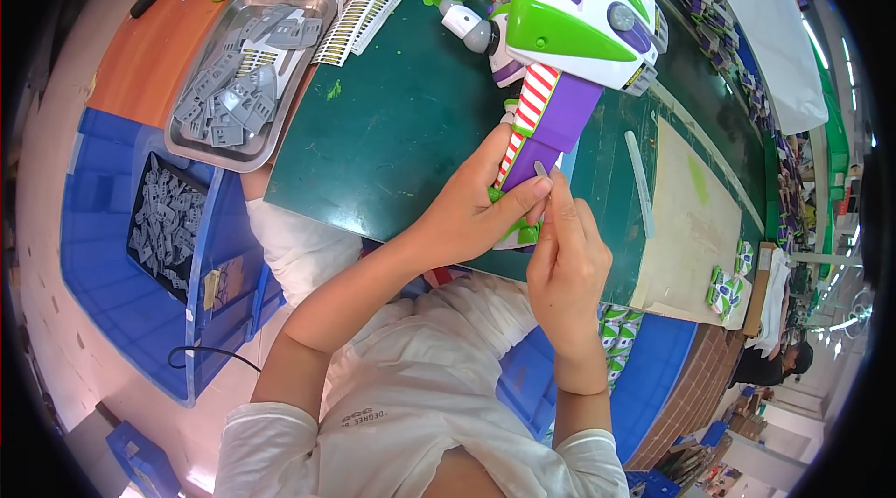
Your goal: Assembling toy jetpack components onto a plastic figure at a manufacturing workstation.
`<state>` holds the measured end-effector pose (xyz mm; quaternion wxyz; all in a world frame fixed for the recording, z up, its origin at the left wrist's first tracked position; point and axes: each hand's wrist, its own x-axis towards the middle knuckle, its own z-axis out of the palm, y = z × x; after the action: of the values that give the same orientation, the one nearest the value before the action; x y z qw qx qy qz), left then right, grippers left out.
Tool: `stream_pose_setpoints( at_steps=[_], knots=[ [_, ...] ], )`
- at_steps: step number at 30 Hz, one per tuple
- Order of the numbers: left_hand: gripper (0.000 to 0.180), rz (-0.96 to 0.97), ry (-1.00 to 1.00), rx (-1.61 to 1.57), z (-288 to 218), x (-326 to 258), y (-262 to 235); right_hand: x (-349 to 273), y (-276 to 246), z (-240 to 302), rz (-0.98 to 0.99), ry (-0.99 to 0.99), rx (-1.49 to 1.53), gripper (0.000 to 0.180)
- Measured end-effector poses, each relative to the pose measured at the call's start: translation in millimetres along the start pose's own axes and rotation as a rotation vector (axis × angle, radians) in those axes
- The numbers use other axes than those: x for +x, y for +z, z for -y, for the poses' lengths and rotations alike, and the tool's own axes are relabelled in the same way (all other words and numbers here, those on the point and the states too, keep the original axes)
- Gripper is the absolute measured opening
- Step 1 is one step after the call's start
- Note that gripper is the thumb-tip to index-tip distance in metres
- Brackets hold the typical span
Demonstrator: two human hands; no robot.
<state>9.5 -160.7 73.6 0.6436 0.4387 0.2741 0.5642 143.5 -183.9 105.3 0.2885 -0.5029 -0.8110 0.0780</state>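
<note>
Now left hand (471, 209) clasps purple, red-striped wing tip of white-green plastic toy figure (569, 22); right hand (565, 260) pinches small sticker against it. Toy likely light, rigid, slippery; grip wing edges.

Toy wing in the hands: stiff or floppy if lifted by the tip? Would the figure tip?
Probably stiff: the purple wing keeps a straight edge while the left hand grips its tip and the right hand presses on it. The toy figure looks like hollow plastic, likely light. It is bulky and lies off-balance on the green mat, so it may rock.
</note>
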Motion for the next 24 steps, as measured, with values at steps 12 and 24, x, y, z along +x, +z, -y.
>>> stream_pose_setpoints(
  at_steps=[12,24],
  knots=[
    [0.035,0.004,0.044,0.045,-2,0,-1,2,-10,3,0.082,0.001,-0.039,0.044],
    [0.032,0.022,0.049,-0.031,-1,2,1,0,-4,-1,-0.011,-0.031,-0.063,0.043]
  ],
)
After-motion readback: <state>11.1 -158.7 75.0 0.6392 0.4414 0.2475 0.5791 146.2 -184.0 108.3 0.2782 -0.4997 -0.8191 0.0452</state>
